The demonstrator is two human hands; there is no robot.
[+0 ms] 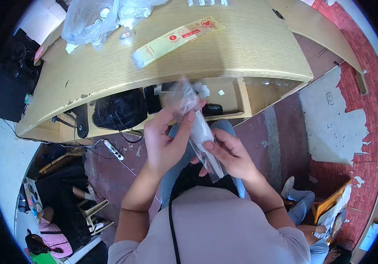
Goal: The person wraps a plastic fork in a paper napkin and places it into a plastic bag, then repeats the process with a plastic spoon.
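Head view: left hand (166, 138) pinched upper part of clear plastic sleeve (216, 169), right hand (232, 155) gripped lower part, both closed on it. Sleeve slanted above lap beside open drawer (232, 91); two-handed hold probably kept limp film steady. White contents (200, 127) showed through. Yellow printed packet (178, 40) lay flat on wooden table (255, 53), plastic bag (85, 22) farther left, likely leaving near edge free. Red brick-pattern wall (351, 83) peeled; person (57, 237) sat left, another (302, 207) right.
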